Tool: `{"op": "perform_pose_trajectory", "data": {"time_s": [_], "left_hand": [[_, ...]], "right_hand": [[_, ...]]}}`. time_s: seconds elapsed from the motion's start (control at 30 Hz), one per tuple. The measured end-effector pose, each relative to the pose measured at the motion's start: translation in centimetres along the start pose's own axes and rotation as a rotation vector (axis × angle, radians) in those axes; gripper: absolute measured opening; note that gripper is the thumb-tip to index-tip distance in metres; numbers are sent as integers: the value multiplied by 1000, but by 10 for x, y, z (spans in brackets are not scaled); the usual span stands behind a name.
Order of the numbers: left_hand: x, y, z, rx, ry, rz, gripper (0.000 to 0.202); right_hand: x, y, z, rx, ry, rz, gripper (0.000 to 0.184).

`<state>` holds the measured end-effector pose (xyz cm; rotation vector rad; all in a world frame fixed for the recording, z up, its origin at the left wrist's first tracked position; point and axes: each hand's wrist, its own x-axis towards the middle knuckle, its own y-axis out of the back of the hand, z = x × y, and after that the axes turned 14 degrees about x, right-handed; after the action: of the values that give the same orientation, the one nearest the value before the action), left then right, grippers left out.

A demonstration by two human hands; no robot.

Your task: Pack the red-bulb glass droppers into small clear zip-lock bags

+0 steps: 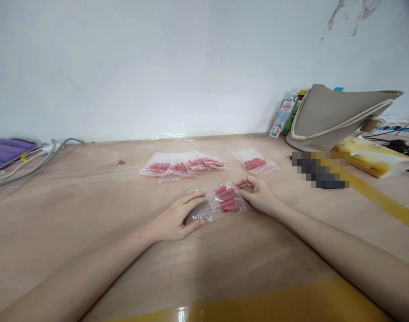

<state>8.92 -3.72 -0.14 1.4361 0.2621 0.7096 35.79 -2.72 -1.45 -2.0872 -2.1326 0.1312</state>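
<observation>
A clear zip bag (pixel 211 209) with several red, bullet-shaped foam pieces (pixel 228 197) lies on the table in front of me. My left hand (pixel 179 217) rests over its left end, fingers and thumb spread apart and touching the plastic. At the zip end, my right hand (pixel 256 192) has thumb and fingers closed on the bag's upper right corner. Behind, similar bags of red pieces (pixel 179 167) overlap in a row. One more filled bag (pixel 256 163) lies apart from them, to the right.
At the back right stand a grey-beige bag (pixel 338 116), a carton (pixel 281 117) and a yellow tissue pack (pixel 375 156). A blurred-out dark object (pixel 320 172) lies nearer. Grey cables (pixel 40 163) and a purple padded item (pixel 8 152) are at far left. A wall closes off the back.
</observation>
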Motion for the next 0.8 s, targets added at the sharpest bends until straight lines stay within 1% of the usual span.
{"op": "perform_pose_trajectory", "data": {"time_s": [0.13, 0.2, 0.27, 0.33, 0.4, 0.47, 0.5, 0.53, 0.63, 0.7, 0.73, 0.8], "left_hand": [[-1, -3, -2, 5, -14, 29, 50], [-1, -3, -3, 5, -20, 32, 50], [0, -2, -2, 6, -45, 23, 50], [1, 0, -2, 23, -79, 1, 50], [2, 1, -2, 61, -108, -19, 50], [2, 1, -4, 115, -110, -13, 46], [3, 1, -6, 148, -91, 16, 44], [3, 0, -9, 185, -52, 69, 42], [5, -2, -19, 273, 116, 309, 37], [6, -4, -22, 261, 178, 430, 29], [6, -5, -21, 234, 184, 458, 26], [6, -5, -14, 162, 170, 452, 23]], "right_hand": [[2, 6, 4, -48, 3, -128, 37], [5, 11, 5, -133, 92, -118, 35], [7, 16, 6, -280, 202, -64, 34], [10, 18, 5, -426, 271, -50, 38], [11, 18, 4, -521, 295, -112, 42], [11, 18, 2, -569, 303, -188, 41], [10, 17, 2, -586, 302, -214, 40], [9, 17, 1, -597, 296, -230, 39], [5, 16, -2, -570, 255, -254, 38], [0, 16, -5, -531, 212, -316, 38], [-2, 16, -7, -520, 204, -359, 38], [-7, 17, -11, -535, 233, -441, 38]]}}
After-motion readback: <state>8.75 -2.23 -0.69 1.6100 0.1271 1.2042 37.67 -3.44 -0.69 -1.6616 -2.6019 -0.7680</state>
